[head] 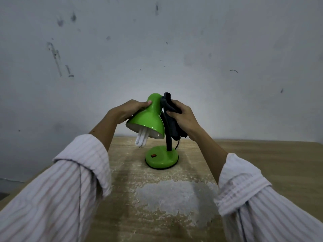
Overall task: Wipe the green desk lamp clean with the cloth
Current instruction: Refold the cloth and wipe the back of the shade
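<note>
The green desk lamp stands on the wooden table, its round base carrying a red switch and a black neck. A white bulb hangs out of the tilted shade. My left hand grips the shade's left side, thumb on top. A dark grey cloth is held in my right hand, pressed against the right side of the shade's top and draping down over the neck.
The wooden table has a worn, whitish patch in front of the lamp. A stained grey wall rises right behind the table. A black cord trails behind the neck. Striped sleeves cover both forearms.
</note>
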